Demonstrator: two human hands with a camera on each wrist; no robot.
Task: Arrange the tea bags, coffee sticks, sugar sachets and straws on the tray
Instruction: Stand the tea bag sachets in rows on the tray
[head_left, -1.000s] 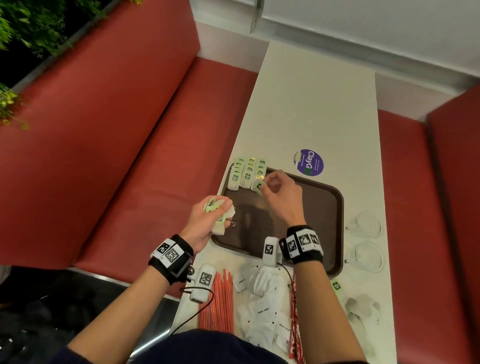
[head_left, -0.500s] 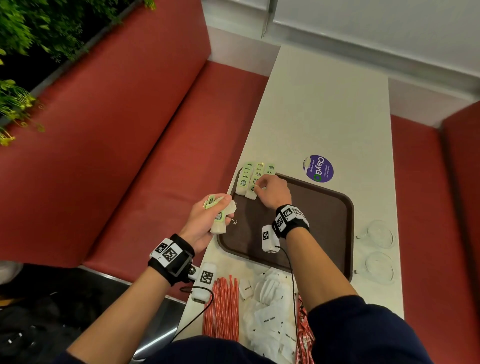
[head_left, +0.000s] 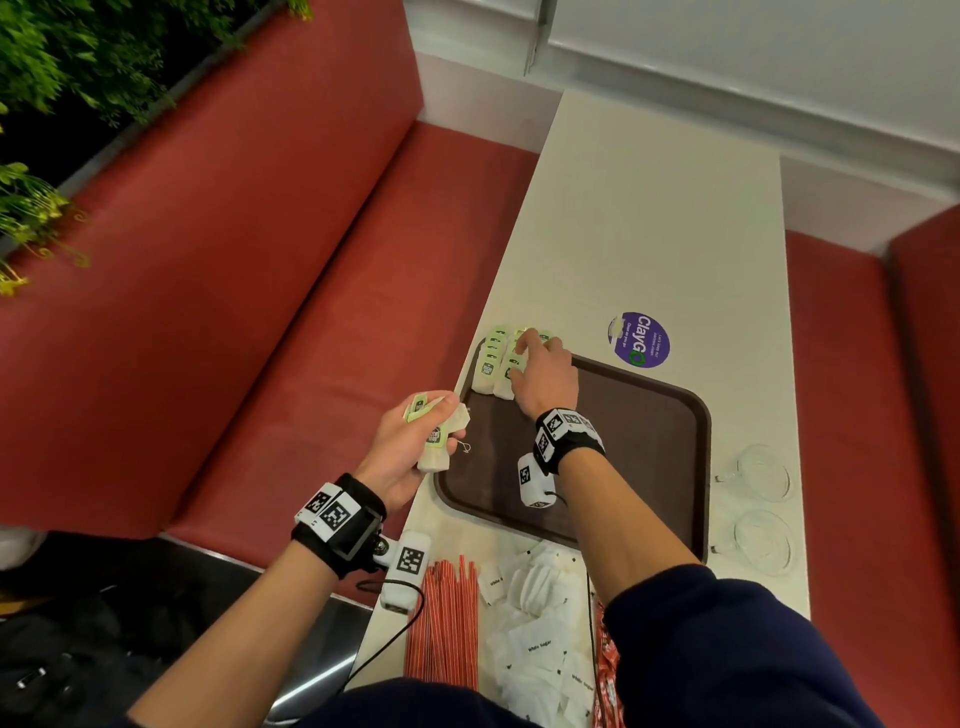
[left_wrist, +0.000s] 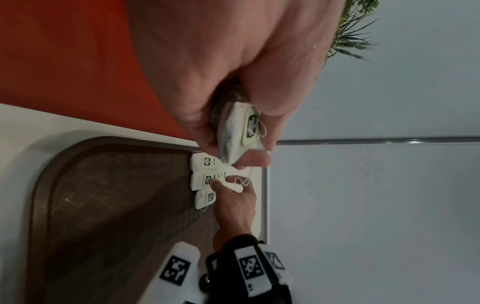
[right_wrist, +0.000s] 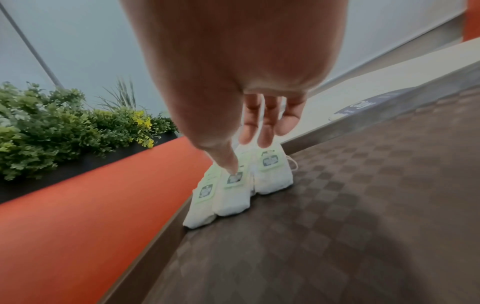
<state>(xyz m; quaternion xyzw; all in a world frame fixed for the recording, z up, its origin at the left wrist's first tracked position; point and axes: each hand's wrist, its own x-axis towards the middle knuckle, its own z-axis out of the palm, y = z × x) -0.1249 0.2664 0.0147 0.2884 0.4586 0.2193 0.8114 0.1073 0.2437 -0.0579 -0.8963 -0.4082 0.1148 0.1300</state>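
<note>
White tea bags (head_left: 497, 364) want squaring under the flat right hand (head_left: 545, 379) while the left hand (head_left: 410, 447) grips spare bags (head_left: 436, 439).

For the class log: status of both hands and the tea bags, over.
Left hand grips spare tea bags. Right hand open, fingers pressing tea bag rows in tray corner. Straws, sugar sachets off tray. Nothing blocking.
</note>
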